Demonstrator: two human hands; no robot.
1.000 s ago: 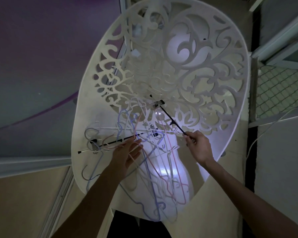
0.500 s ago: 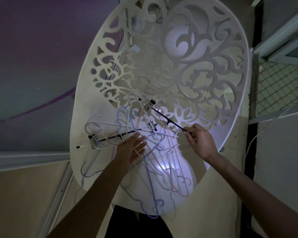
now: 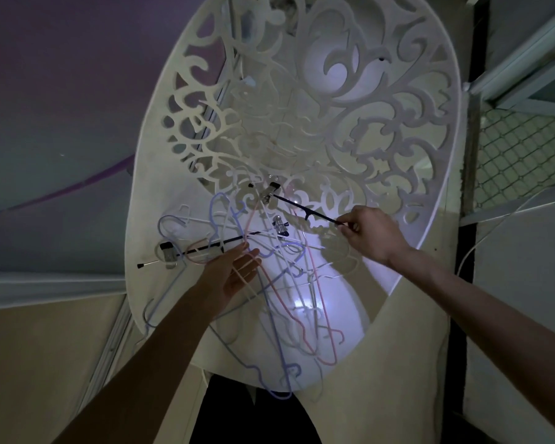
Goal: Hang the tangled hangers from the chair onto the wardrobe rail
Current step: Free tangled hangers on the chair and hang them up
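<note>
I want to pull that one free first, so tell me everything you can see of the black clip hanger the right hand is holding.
The black clip hanger is a thin, dark, seemingly metal bar lying tilted across the white chair, above the tangled hangers. A shiny clip sits near its far end, a small downward prong midway. The right hand pinches its near tip.

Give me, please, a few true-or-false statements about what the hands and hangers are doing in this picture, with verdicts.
1. The right hand pinches one end of a black clip hanger. True.
2. The left hand is closed in a fist. False: its fingers are spread among the tangled hangers.
3. The hangers lie on the white chair. True.
4. A hanger already hangs on a rail. False: no rail is in view.
</note>
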